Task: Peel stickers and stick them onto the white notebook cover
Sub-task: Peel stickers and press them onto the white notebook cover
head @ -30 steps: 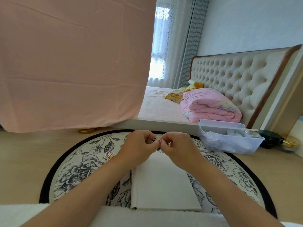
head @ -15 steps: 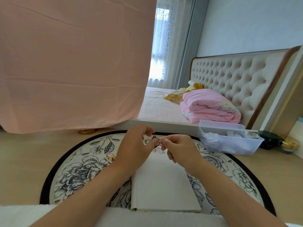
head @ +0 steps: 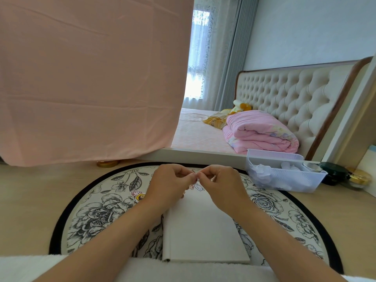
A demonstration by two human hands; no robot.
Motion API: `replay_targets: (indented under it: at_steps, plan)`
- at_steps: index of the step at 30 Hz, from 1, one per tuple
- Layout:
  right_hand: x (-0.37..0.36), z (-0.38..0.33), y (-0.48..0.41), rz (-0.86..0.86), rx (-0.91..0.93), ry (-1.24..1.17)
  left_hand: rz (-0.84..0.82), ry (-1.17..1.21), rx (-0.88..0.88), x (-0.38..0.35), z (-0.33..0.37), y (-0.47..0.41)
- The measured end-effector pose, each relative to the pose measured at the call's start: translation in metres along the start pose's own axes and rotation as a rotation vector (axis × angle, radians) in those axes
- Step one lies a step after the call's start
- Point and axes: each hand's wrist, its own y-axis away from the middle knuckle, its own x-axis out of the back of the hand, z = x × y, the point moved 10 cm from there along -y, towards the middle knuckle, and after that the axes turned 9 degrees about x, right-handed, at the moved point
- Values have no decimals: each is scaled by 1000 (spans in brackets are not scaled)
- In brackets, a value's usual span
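A closed white notebook [head: 203, 231] lies flat on the round floral mat [head: 97, 212]. Above its far edge my left hand [head: 171, 186] and my right hand [head: 221, 188] meet fingertip to fingertip, both pinching a small sticker [head: 197, 177] that is mostly hidden by the fingers. A small cartoon sticker [head: 197, 187] shows on the notebook's far edge, just below my fingertips. Loose colourful stickers [head: 137, 195] lie on the mat left of my left hand.
A translucent plastic bin [head: 284, 176] with white contents stands at the right edge of the mat. Beyond it are a dark round jar [head: 333, 173] and a gold-lidded jar [head: 358, 178]. A pink sheet [head: 91, 78] hangs at the left, a bed behind.
My fingertips, slightly apart half a second ago with a dark-edged sticker showing between them, have closed together again over the sticker. The notebook has not moved.
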Motion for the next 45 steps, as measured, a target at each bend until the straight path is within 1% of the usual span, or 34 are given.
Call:
replay_targets:
  at_steps: [3, 5, 8, 11, 13, 18, 24, 28, 33, 37, 40, 42, 45]
  plan:
    - [0, 0, 0, -5, 3, 8, -22, -37, -6, -4, -1, -1]
    - [-1, 0, 0, -19, -23, -29, -37, -67, -32, -6, 1, -1]
    - [-7, 7, 1, -59, -119, -191, -71, -115, -55, -10, 2, -2]
    - [-15, 14, 5, -107, -213, -407, -87, -149, -78, -13, 2, -3]
    - [-17, 14, 6, -116, -225, -494, -83, -149, -89, -13, 3, -2]
    - [-11, 13, 3, -72, -184, -496, -75, -157, -119, -11, 9, -1]
    - [-8, 19, 3, -53, -245, -587, -71, -65, -86, -6, 14, 5]
    - [-7, 26, 4, -77, -339, -684, -52, 47, -47, -7, 18, 10]
    - [2, 31, 0, -113, -342, -677, -16, 128, -15, -13, 27, 10]
    - [15, 42, -3, -132, -371, -704, -4, 99, 5, -23, 36, 5]
    - [23, 55, -2, -146, -414, -727, -34, 62, -6, -42, 42, -2]
    - [31, 67, -2, -121, -441, -729, -52, 25, -5, -56, 45, -8]
    - [52, 86, -4, -27, -477, -683, -63, -26, -11, -75, 49, -19]
